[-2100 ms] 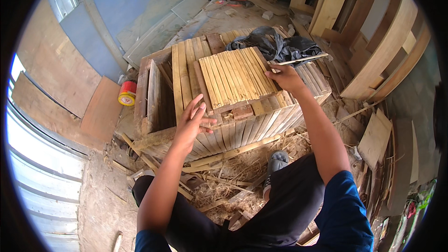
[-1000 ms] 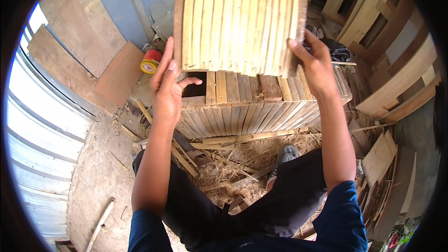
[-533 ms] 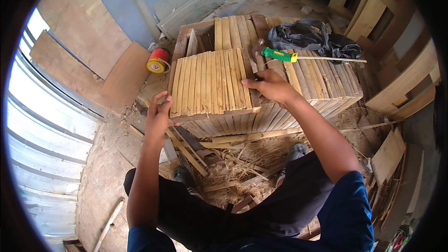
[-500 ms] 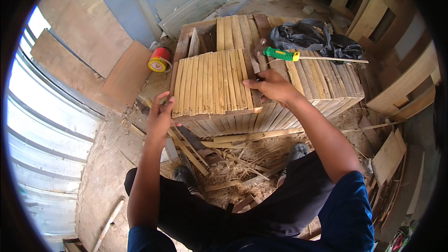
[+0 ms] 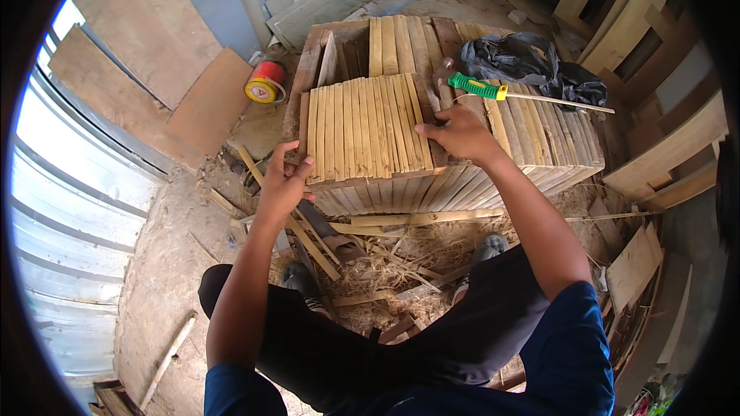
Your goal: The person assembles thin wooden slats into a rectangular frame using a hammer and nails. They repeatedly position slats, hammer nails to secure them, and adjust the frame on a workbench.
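Observation:
A panel of narrow bamboo-like slats (image 5: pixel 362 127) lies on top of a larger slatted wooden crate (image 5: pixel 397 42). My left hand (image 5: pixel 285 185) is at the panel's near left corner, thumb against its edge, the other fingers partly apart and one low by the corner. Across from it, my right hand (image 5: pixel 462 137) grips the panel's right side frame, thumb on top and fingers partly hidden. Just beyond that hand, a claw hammer (image 5: pixel 476 87) with a green and yellow handle rests on the crate.
Black plastic sheeting (image 5: pixel 532 65) and a thin stick (image 5: pixel 563 101) lie on the crate's right part. A red and yellow tin (image 5: pixel 264 83) stands left of it. Wood strips (image 5: pixel 308 246) and shavings litter the floor by my feet. Wooden frames (image 5: pixel 671 154) lean at the right.
The view has shifted slightly. My left hand has moved a little right with the panel's left edge, and more of the crate's frame shows beside it. My right hand keeps its hold.

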`<state>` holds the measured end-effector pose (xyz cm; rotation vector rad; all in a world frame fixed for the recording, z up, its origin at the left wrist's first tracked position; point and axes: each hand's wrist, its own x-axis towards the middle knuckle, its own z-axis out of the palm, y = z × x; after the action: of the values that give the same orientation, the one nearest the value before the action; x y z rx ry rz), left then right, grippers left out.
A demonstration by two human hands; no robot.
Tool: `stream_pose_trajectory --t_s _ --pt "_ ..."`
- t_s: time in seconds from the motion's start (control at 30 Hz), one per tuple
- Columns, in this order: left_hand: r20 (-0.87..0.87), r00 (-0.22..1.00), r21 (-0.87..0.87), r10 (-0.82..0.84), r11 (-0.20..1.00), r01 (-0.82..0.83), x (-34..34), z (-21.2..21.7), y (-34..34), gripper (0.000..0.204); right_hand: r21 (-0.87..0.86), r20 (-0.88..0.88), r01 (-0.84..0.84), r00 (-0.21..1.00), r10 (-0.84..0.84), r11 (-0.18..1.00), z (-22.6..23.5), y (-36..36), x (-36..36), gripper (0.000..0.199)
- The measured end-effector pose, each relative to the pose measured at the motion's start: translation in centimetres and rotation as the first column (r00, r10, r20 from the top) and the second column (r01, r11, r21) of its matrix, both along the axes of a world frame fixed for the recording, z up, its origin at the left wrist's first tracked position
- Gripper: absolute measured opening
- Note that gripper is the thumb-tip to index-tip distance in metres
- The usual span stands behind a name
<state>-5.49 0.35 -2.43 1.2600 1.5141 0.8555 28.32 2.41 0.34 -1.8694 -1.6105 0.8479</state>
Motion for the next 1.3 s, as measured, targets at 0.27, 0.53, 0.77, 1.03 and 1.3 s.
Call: stream_pose_trajectory --t_s 0.27,0.53,0.77,1.03,1.3 --pt "-0.626 0.775 0.168 -0.086 0.956 0.241 -1.1 -0.5 -0.6 0.072 -0.068 -0.019 -0.007 1.0 0.005 0.998 0.7 0.4 0.0 0.076" --pt "-0.611 0.791 0.302 -0.018 0.919 0.254 -0.9 -0.6 -0.6 0.071 0.205 0.323 -0.149 0.943 0.077 0.967 0.8 -1.4 -0.6 0.068" --pt "-0.497 0.866 0.493 0.047 0.837 0.238 1.6 1.8 -0.9 0.06 0.615 0.287 -0.043 0.942 -0.173 0.787 1.8 -2.8 1.1 0.038" --pt "-0.333 0.943 0.546 0.027 0.821 0.17 2.5 3.4 -0.9 0.047 0.371 0.419 0.594 0.578 -0.7 0.713 10.7 -0.5 28.1 0.03" --pt "-0.424 0.905 0.551 0.038 0.804 0.225 3.6 3.4 -0.4 0.045 0.628 0.231 0.31 0.801 -0.552 0.714 2.4 2.9 36.1 0.033"
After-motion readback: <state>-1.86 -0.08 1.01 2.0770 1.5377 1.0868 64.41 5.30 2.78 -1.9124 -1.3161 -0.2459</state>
